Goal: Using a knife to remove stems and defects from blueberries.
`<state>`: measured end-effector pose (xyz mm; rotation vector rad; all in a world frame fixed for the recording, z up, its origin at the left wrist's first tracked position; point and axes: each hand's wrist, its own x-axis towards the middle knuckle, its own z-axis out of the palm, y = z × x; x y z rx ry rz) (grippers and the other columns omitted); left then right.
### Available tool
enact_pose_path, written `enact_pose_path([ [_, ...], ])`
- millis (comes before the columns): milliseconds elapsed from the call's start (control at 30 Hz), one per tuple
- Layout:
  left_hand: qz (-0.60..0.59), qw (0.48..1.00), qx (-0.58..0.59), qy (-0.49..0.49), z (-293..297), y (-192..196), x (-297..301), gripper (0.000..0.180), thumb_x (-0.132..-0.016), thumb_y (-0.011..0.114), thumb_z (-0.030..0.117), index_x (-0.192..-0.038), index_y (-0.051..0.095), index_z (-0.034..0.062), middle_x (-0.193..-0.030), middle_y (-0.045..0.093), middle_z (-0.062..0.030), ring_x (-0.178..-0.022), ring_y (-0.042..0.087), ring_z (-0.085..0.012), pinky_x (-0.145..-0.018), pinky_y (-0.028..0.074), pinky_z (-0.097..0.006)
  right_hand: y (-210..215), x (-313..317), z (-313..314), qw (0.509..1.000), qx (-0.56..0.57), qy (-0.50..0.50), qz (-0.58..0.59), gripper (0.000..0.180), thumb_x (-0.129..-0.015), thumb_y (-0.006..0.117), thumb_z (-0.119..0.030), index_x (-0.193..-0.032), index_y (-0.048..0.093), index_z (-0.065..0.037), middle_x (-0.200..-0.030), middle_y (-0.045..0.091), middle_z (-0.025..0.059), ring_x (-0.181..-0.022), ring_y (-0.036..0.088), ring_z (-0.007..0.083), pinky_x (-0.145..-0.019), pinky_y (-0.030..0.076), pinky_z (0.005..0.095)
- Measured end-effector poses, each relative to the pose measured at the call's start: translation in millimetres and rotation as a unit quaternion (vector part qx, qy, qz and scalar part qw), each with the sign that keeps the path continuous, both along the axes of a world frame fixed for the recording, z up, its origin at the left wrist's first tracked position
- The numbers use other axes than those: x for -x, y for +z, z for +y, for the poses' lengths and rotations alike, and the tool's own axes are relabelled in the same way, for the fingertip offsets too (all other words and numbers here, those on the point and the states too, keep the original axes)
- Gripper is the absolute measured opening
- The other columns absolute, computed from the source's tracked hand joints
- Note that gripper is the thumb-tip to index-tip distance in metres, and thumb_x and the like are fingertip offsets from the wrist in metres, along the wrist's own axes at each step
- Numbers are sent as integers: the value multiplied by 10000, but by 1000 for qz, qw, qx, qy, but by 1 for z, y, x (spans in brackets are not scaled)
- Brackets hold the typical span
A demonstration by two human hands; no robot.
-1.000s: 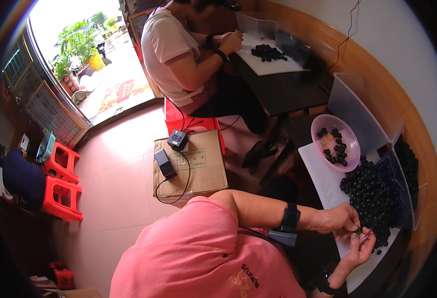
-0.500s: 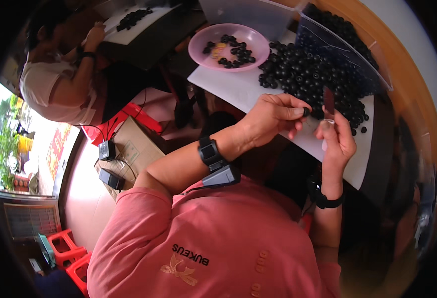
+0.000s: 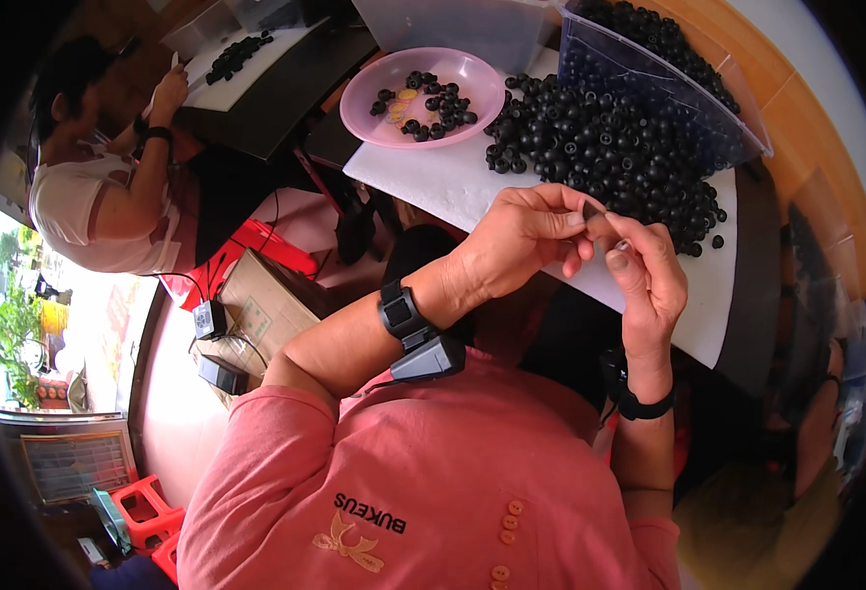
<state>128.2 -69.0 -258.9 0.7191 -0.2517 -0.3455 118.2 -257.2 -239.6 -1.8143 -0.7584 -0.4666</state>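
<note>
We see the left hand point(image 3: 523, 231) and right hand point(image 3: 654, 285) brought close together over the near edge of the white board point(image 3: 408, 182). The left fingers are closed, thumb against forefinger, gripping what looks like a black piece point(image 3: 590, 208); it is small and the blade overlaps it, so we cannot be sure of its outline. The right fingers are curled round a knife point(image 3: 604, 231), its blade slanting toward the left fingertips. Just beyond both sets of fingers we have the pile point(image 3: 600, 133), many round black pieces heaped on the board, a few strays lying at its edge beyond the right fingers. Behind the pile, farther from the fingers, a clear bin point(image 3: 750, 146) stands with more black pieces in it. Beyond the left fingers and off to their left sits the pink bowl point(image 3: 356, 110), holding some black pieces and a few yellowish rings. The dark tabletop point(image 3: 755, 241) shows past the board, to the right of the right fingers. Well apart, to the left of the left fingers, we see a co-worker point(image 3: 123, 202) in a pale shirt and a cardboard box point(image 3: 268, 295).
</note>
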Motion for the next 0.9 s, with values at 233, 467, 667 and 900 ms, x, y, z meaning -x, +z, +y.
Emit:
enact_pose_path([
  [233,12,1000,-17,2,1,3,1,209,-964,557,68,-1135,589,-47,-1012,654,-151,-783,636,-205,-630,516,-317,-9,0,2,998,-2,-47,-45,242,-869,728,-118,-1024,582,-4,-873,575,60,-731,579,141,-639,478,266],
  [467,34,997,-62,11,-4,6,4,218,-966,559,96,-1132,588,-44,-975,646,-129,-776,644,-198,-642,534,-321,-8,1,4,996,24,-13,-89,280,-840,761,-145,-997,572,-11,-879,582,80,-717,584,182,-637,488,282],
  [667,25,999,-31,2,-3,7,4,231,-918,505,-18,-1126,583,-83,-947,655,-155,-775,646,-216,-649,536,-326,-15,0,5,995,12,-53,-84,259,-822,770,-95,-983,584,-17,-876,595,83,-722,601,187,-643,493,280],
  [900,35,999,-12,10,-5,4,3,243,-886,500,-90,-1115,580,-104,-880,663,-161,-737,636,-219,-639,534,-332,-13,0,6,995,12,-50,-90,219,-827,757,-56,-976,602,-10,-873,603,84,-732,617,175,-659,503,267],
])
